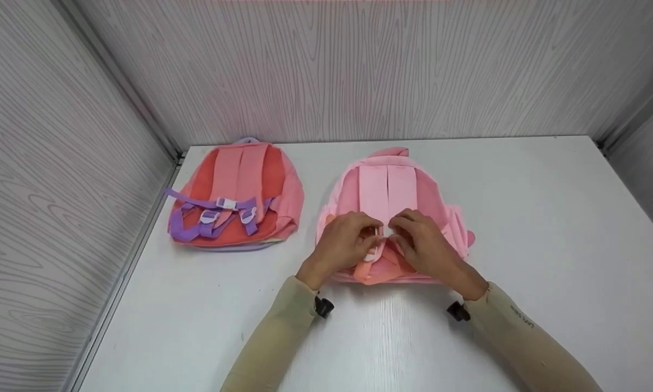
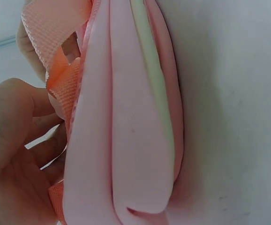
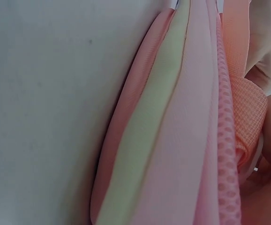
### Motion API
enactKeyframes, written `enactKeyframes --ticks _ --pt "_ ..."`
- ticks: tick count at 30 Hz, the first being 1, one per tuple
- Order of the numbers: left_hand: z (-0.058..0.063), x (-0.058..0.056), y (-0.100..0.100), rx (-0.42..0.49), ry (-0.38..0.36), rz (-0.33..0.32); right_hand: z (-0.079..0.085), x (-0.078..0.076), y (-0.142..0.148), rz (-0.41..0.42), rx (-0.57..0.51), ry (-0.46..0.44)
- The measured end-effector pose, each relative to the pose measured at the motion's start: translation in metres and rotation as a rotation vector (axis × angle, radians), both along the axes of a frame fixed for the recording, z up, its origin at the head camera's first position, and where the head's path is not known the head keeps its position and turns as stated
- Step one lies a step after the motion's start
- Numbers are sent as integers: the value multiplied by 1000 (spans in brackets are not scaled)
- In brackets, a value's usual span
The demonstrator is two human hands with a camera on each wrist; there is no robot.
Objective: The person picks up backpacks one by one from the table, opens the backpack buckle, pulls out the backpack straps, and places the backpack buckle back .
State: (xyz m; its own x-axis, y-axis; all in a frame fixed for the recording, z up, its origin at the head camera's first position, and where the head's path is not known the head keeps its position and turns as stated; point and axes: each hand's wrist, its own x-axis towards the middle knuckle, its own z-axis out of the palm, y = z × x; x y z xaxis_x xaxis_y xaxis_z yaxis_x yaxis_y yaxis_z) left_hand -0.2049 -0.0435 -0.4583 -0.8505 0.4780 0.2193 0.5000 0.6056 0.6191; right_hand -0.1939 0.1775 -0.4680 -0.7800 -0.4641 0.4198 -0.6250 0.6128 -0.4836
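A pink backpack [image 1: 387, 188] lies with its shoulder straps facing up, in front of both hands. My left hand [image 1: 343, 242] pinches a small white buckle piece over the lower part of the bag. Close against it, my right hand [image 1: 429, 247] pinches at another white buckle piece [image 1: 388, 231] with thumb and fingers. Whether the two pieces are joined cannot be told. Orange webbing [image 1: 378, 272] loops below the fingers; the left wrist view shows this webbing [image 2: 51, 37] beside the left hand. In the right wrist view, folded webbing [image 3: 248, 110] partly hides the right fingers.
To the left lies a coral-red backpack [image 1: 239, 174] with purple straps [image 1: 187, 231] and white buckles, also straps up. Both bags rest on a white table [image 1: 533, 218]. Wood-grain panels [image 1: 337, 71] stand behind the table and at its sides.
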Motion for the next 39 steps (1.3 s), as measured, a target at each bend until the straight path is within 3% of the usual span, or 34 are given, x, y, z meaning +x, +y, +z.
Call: enactKeyframes --ticks 6,26,39 --pt "-2 -1 -2 -30 25 -2 -2 0 0 12 -21 -4" --pt "2 -2 -10 11 -54 11 3 -2 9 17 -82 -129" --pt "2 -4 -11 33 -52 5 6 -3 12 35 -106 -112"
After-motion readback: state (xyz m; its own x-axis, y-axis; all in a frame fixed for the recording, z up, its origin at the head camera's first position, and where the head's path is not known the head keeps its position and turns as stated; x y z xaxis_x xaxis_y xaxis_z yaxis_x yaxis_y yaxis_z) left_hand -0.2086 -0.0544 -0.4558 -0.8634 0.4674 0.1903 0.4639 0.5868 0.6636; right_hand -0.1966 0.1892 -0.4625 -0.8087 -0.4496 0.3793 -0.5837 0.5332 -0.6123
